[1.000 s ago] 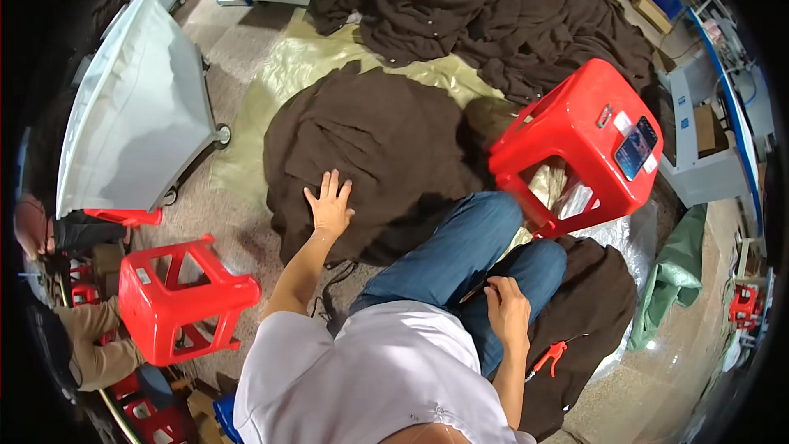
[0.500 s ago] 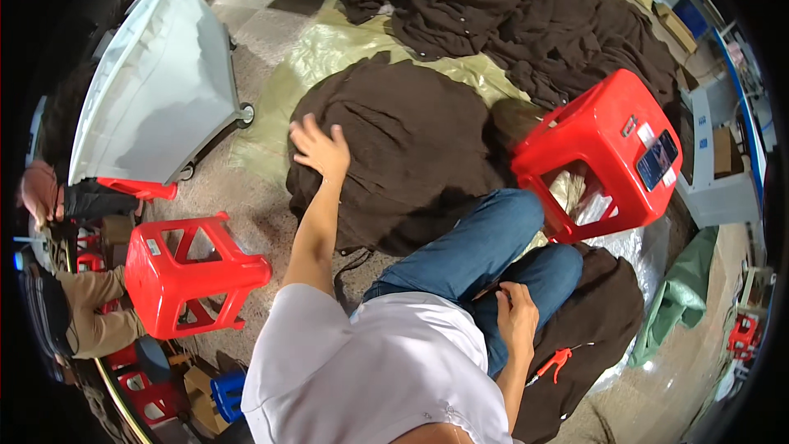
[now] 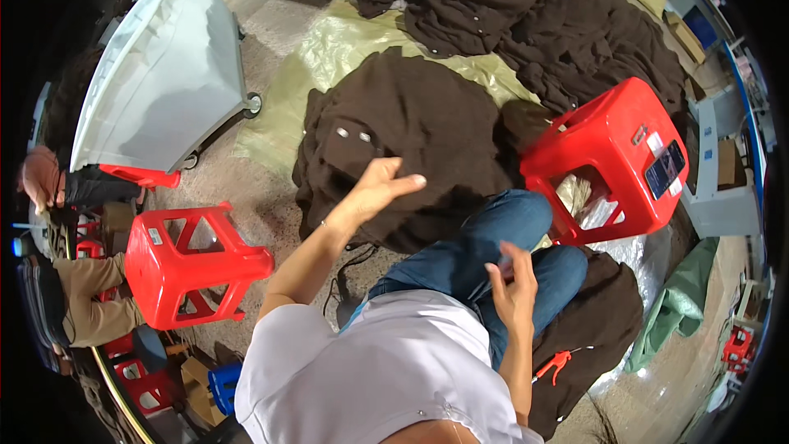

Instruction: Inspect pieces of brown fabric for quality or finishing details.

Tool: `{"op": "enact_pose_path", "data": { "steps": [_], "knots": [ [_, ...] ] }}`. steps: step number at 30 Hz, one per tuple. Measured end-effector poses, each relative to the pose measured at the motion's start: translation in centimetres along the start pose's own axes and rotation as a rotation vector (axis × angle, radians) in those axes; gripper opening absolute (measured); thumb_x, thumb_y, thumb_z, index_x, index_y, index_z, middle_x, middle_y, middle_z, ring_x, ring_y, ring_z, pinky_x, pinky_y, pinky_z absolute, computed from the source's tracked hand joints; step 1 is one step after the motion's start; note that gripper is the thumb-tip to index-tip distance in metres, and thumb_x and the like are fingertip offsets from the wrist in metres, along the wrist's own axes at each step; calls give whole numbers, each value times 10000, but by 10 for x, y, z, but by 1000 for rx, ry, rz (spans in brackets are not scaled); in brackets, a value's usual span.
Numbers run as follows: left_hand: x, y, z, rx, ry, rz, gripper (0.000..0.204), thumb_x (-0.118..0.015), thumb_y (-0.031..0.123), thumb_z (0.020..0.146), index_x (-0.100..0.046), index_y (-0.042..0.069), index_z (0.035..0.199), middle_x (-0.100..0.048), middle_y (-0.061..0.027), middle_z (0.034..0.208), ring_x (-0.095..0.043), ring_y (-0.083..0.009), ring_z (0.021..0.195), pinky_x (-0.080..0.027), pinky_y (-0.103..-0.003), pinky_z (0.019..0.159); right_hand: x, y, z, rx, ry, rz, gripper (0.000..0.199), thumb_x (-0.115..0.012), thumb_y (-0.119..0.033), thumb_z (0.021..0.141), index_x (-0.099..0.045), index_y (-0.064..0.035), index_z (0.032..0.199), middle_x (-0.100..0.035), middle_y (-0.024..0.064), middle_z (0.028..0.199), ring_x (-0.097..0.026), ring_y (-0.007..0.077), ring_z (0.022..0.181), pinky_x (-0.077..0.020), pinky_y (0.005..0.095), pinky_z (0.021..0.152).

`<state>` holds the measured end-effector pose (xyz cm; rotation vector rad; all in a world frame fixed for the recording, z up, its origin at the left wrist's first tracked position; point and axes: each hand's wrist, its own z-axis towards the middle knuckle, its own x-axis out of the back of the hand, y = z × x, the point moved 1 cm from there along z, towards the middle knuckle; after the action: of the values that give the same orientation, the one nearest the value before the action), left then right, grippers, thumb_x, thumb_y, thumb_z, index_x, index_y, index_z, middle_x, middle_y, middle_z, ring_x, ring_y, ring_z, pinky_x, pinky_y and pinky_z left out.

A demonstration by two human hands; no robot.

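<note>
**Brown garment heaped on the plastic sheet**

The dark brown garment, rumpled with pale snaps, lies on the yellowish sheet; its long axis is unclear. Above it, the left hand is spread, empty. The right hand is loosely open over the jeans.

Left hand now off the brown garment (right raised too)

Two large red stools; two hands; one red clipper.
</note>
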<state>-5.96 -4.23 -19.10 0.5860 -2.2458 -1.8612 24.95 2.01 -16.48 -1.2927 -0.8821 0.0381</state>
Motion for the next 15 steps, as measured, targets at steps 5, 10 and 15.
{"op": "enact_pose_path", "data": {
  "steps": [5,10,15],
  "knots": [
    [-103,43,-25,116,-426,-387,246,-702,146,905,-648,15,1107,-682,-33,998,-636,-100,886,-523,-261,780,-31,-62,31,82,74,482,614,-799,-120,765,-497,-30,1292,-525,76,1276,-523,164,1111,-445,327,908],
    [-149,53,-10,-11,-425,-356,216,-626,132,965,-603,-27,1110,-651,-70,992,-654,-138,881,-538,-289,792,-20,-32,41,-48,366,717,292,-637,-128,948,-578,-13,1211,-625,50,1089,-576,124,986,-466,264,861],
    [-145,10,34,-582,-60,799,659,-691,76,728,-478,102,1351,-395,-147,1455,-317,-338,1382,-283,-444,1123,33,0,21,-384,464,1176,267,-562,-122,972,-585,14,1200,-665,92,1111,-639,161,967,-505,289,858]
  ]
}}
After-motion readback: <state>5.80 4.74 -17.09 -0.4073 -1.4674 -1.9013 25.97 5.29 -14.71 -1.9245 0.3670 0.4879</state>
